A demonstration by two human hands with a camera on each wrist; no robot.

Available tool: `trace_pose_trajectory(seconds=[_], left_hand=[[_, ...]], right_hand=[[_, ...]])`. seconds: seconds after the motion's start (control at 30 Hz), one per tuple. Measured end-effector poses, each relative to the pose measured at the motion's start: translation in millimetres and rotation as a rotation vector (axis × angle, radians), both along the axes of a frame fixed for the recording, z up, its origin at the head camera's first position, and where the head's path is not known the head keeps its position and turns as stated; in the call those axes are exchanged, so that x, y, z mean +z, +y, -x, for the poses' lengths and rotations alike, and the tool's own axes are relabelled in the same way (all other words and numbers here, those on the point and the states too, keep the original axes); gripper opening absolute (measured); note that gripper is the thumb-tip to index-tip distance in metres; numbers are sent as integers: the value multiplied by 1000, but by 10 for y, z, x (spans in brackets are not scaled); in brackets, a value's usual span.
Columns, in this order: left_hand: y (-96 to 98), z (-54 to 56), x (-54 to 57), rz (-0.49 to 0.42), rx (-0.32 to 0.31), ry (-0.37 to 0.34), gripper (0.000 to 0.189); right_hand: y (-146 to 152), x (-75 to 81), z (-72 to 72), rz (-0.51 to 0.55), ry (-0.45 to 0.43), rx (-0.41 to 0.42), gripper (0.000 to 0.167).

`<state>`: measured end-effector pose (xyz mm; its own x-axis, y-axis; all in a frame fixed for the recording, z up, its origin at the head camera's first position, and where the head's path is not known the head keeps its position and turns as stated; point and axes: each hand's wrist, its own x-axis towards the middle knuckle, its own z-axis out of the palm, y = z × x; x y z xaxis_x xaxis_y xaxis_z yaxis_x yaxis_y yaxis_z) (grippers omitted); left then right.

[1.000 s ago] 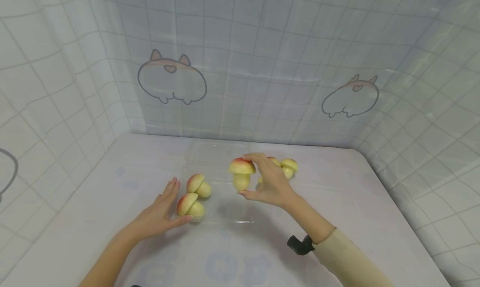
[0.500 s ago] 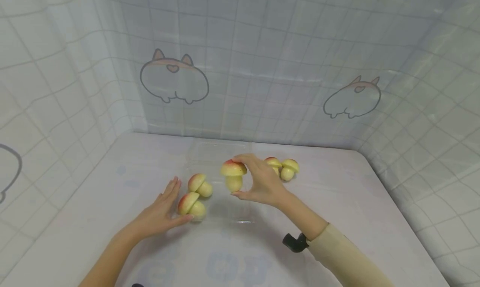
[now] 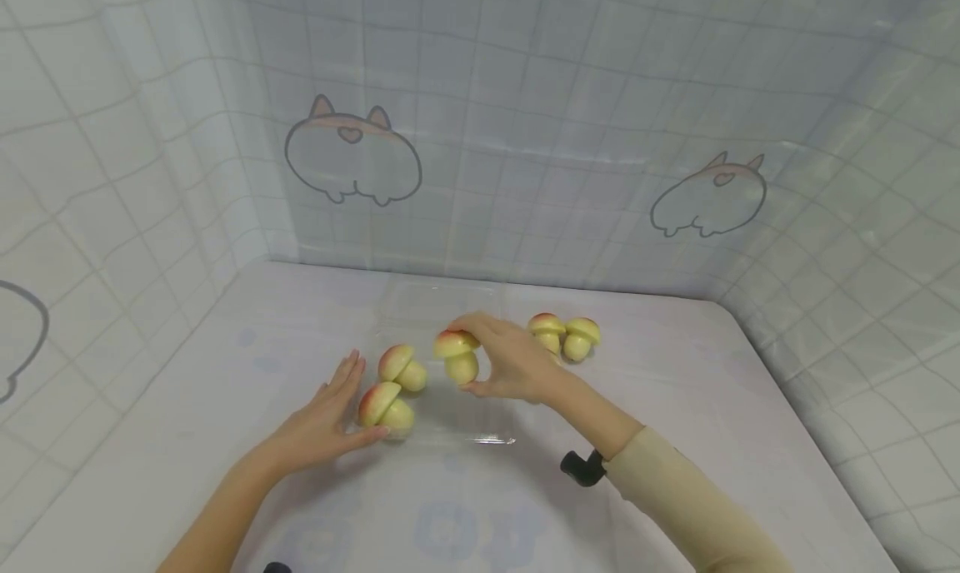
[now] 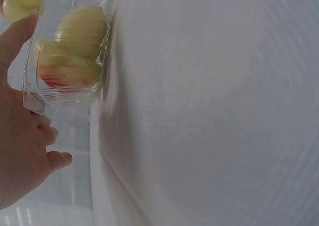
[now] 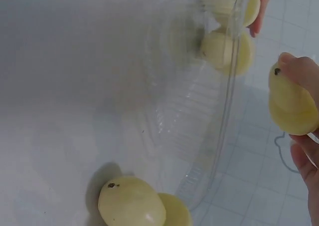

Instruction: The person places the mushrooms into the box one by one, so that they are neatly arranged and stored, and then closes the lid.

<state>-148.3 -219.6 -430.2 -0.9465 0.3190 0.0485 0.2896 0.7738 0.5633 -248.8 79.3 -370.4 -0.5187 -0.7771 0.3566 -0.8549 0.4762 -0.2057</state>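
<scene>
My right hand (image 3: 517, 361) pinches a yellow toy mushroom (image 3: 460, 356) with a red-tinged cap, thumb under the stem and fingers on the cap. It is upright, slightly tilted, over a clear plastic box (image 3: 495, 440). Two similar mushrooms, an upper one (image 3: 402, 367) and a lower one (image 3: 386, 409), lie on their sides in the box's left part. At the box's near left corner is my left hand (image 3: 318, 427), fingers stretched along the side. In the left wrist view its thumb (image 4: 20, 34) touches the rim. The right wrist view shows the held mushroom (image 5: 291, 101) above the rim.
To the right of the box, more toy mushrooms (image 3: 581, 340) stand on the white table cover (image 3: 675, 390), one partly behind my right hand. The box's clear lid (image 3: 442, 298) lies back toward the wall. A gridded curtain (image 3: 525, 140) encloses the back and sides.
My right hand has carried its mushroom left and slightly down over the box, uncovering more of the mushrooms on the right. The left hand stays at the box corner.
</scene>
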Motion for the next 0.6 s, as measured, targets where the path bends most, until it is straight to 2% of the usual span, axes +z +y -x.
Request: trace_pose_trajectory(seconds=[0.1,0.2,0.6], left_hand=[[-3,1,-8,-1,2,-4,109],[-2,-1,-12,2,5,-5,109],[9,-7,-8,5,9,1,109]], right_hand=[[-26,-30,46,-91,-69,-12,77],[-54,-75,93,-148,-96,-5,77],[-142,-278,214,-253,-24,-21,79]])
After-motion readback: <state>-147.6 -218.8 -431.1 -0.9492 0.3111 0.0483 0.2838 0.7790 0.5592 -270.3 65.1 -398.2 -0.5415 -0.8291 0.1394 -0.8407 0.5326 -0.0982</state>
